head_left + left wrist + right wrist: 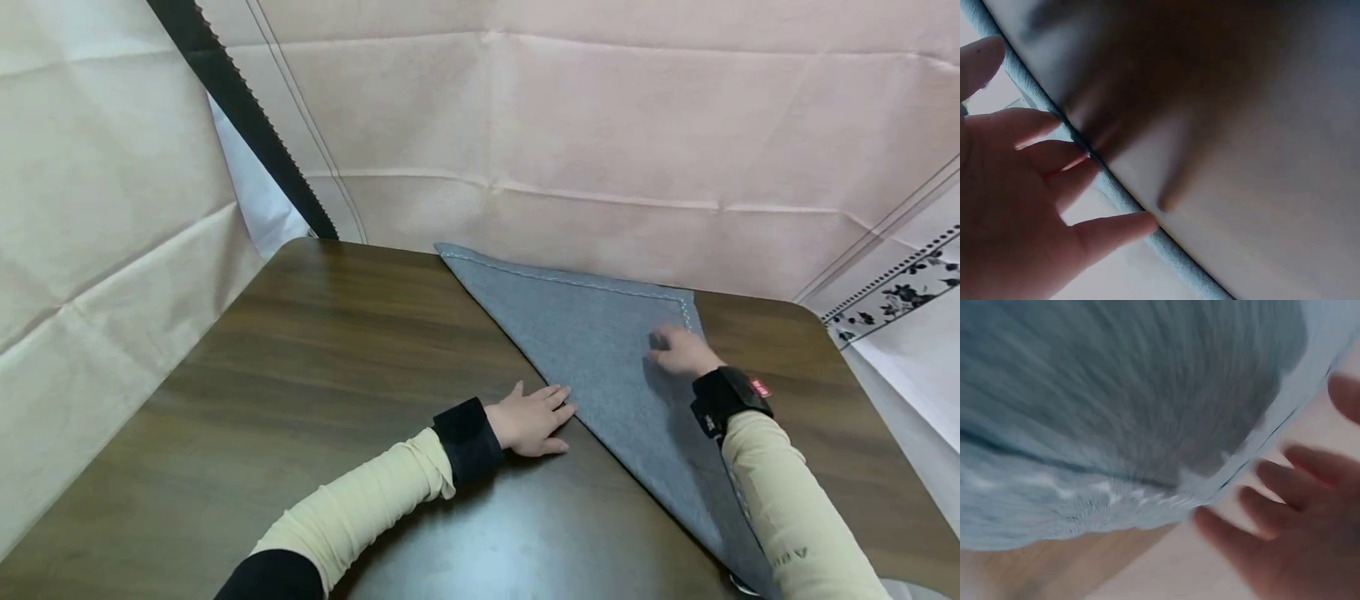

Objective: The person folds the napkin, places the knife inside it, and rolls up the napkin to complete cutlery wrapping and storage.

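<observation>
A grey-blue cloth with white stitching along its border lies folded into a triangle on the wooden table. My left hand has its fingers spread flat, the fingertips right at the long folded edge. In the left wrist view that fold runs diagonally under the fingertips. Over the cloth's right part is my right hand, its fingers loosely bent and holding nothing, a shadow falling on the fabric beside it. The right wrist view shows its blurred fingers near the stitched border.
Pale creased sheets hang behind the table and at its left. A black strip slants down to the back left corner. To the right is a white sheet with a dark floral band. One cloth corner reaches the near edge under my right forearm.
</observation>
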{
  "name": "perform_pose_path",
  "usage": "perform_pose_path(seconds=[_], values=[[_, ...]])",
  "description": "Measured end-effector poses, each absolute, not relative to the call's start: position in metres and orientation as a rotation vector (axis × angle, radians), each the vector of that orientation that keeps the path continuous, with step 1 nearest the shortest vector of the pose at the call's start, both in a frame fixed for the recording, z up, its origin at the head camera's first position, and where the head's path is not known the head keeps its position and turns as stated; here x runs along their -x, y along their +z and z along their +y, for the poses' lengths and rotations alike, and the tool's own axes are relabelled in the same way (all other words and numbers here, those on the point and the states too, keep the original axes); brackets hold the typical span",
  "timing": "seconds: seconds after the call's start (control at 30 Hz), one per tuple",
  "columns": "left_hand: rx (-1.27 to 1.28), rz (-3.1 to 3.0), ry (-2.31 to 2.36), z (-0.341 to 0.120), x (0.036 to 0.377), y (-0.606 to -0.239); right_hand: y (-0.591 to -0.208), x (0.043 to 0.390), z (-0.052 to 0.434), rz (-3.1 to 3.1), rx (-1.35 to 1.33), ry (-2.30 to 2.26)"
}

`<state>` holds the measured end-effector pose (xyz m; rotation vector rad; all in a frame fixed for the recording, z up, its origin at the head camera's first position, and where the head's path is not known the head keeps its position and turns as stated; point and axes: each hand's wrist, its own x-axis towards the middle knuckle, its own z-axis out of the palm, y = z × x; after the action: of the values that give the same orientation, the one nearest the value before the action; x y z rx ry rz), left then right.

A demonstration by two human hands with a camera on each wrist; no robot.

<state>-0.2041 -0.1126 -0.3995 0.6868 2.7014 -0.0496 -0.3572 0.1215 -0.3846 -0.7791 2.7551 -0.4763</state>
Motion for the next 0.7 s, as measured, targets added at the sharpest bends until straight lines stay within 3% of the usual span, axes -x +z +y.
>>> perform_pose_path(seconds=[0.3, 0.7], values=[[-0.553, 2.713, -0.049, -0.127, 0.236, -0.388, -0.396, 0.29, 0.114, 2.685, 0.672, -0.163], [-0.491, 2.689, 0.038, -0.134, 0.223, -0.388, -0.396, 0.279, 0.111, 2.645, 0.705, -0.141]])
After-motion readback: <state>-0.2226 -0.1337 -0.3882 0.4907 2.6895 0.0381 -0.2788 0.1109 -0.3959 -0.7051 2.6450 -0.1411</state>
